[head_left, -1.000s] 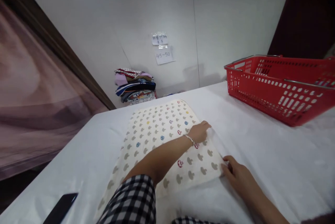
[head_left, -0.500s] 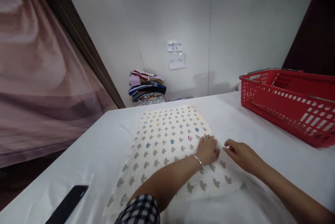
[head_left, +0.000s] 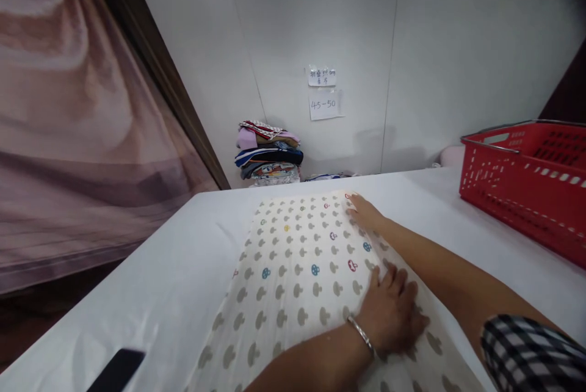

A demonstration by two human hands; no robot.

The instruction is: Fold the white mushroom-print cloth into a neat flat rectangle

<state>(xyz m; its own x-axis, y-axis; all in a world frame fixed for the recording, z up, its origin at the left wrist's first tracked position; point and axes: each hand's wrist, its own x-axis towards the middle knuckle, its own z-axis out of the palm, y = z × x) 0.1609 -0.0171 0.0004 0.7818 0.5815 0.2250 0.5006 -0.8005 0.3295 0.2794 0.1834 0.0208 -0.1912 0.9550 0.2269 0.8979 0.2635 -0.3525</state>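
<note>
And here's the mushroom-print cloth (head_left: 293, 294), spread over the white table (head_left: 192, 245), running from the near edge of view to the table's far side. The right hand (head_left: 366, 212) is at its far right corner, fingertips on the fabric; whether they pinch it, I cannot tell. Nearer, the left hand (head_left: 391, 312) rests on the right part, fingers spread and bent, not clenched. Good technique here, I'd judge: light pressure with the left, corner drawn out gently, edge kept straight, since thin fabric like this probably creases easily. Over on the right stands the red basket (head_left: 526, 196), cut off by the picture's edge; its near wall hides the bottom, so its contents can't be told. Far off, beyond the table, a fabric stack (head_left: 270, 154) sits on clear plastic (head_left: 277, 181).
</note>
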